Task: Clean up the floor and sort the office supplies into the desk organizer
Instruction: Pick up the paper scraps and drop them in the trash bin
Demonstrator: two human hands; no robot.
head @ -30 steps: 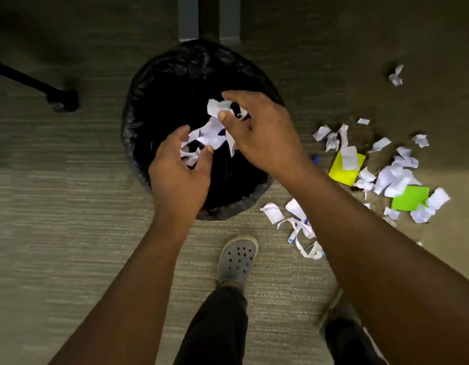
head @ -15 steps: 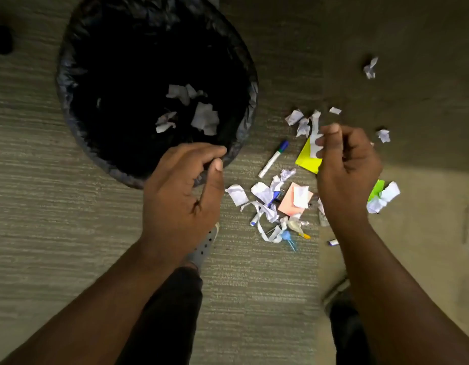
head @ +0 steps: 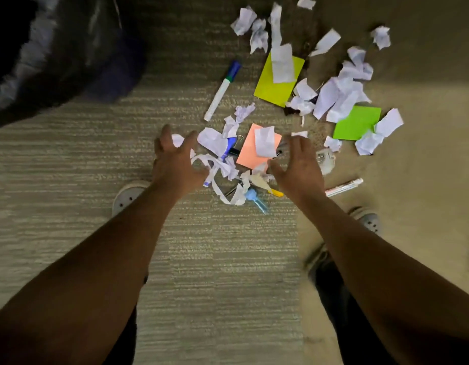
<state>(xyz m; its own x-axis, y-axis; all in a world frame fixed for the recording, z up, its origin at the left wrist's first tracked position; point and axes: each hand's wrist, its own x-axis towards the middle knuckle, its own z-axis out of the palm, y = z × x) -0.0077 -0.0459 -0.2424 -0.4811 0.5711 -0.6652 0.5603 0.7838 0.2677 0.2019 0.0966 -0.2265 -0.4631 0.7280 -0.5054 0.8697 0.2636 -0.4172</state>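
Left hand (head: 175, 164) hovered with fingers spread and empty at the left edge of the torn paper scraps (head: 217, 154) on the carpet (head: 70, 159). Orange sticky note (head: 254, 151) lay between both hands. Right hand (head: 299, 167) flanked the heap's right side, fingers likewise spread, gripping nothing.

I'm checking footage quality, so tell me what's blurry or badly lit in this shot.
Head view: the black bin bag at top left is smeared by motion blur; the left hand and right hand are slightly soft; lighting is dim, with the carpet brighter mid-frame; the marker stays fairly sharp.
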